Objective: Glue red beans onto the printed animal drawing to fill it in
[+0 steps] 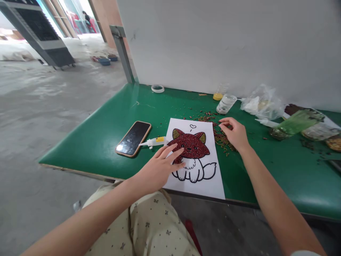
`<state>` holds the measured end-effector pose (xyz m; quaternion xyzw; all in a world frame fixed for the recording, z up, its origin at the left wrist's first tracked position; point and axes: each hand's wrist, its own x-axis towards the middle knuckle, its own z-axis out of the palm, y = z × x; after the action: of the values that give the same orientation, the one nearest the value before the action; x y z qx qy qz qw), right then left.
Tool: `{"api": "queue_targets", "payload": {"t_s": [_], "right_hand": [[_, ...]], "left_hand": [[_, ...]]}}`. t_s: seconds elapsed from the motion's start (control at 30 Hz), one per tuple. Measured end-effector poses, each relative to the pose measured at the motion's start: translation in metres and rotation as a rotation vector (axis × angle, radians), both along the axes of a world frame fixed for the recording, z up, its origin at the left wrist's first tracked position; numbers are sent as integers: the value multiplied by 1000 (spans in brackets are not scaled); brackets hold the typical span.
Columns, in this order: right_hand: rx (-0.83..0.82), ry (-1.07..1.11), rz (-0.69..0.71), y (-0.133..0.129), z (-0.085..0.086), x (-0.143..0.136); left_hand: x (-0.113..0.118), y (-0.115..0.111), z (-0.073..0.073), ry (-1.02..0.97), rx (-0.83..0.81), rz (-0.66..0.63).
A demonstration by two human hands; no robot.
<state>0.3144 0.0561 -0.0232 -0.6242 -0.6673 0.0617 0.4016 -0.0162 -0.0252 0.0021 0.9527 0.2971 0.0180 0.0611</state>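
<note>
A white sheet [213,185] with a fox drawing lies on the green table [106,135]. The fox's head [191,145] is covered with dark red beans. My left hand [160,167] rests flat on the sheet's left side, fingers spread, touching the drawing's lower left. My right hand [234,133] hovers at the sheet's upper right corner, fingertips pinched together over a scatter of loose red beans [222,138]; whether a bean is between them is too small to tell. A small glue tube [154,142] lies just left of the sheet.
A phone [133,138] lies face up left of the glue. A tape roll [157,88] sits near the wall. Plastic cups [226,103], crumpled bags [262,103] and a green-filled bag [295,122] crowd the back right. Concrete floor stretches left.
</note>
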Motion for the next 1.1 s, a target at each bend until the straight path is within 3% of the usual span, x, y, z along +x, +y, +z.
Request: {"api": "queue_targets", "payload": {"t_s": [0.17, 0.37, 0.57, 0.67, 0.8, 0.93, 1.1], "right_hand": [[120, -107, -46, -1, 7, 4], [154, -109, -96, 0, 6, 19], [84, -140, -248, 5, -1, 48], [47, -242, -253, 6, -9, 54], [41, -405, -175, 12, -16, 45], [23, -531, -133, 30, -13, 27], [38, -476, -212, 56, -11, 18]], "left_hand": [[0, 1, -3, -25, -20, -2], [-1, 2, 5, -36, -45, 8], [-11, 13, 12, -185, -38, 159], [-14, 19, 13, -264, -40, 200], [-12, 24, 13, -323, -61, 252], [-9, 25, 14, -310, -65, 283], [-7, 23, 15, -299, -91, 300]]}}
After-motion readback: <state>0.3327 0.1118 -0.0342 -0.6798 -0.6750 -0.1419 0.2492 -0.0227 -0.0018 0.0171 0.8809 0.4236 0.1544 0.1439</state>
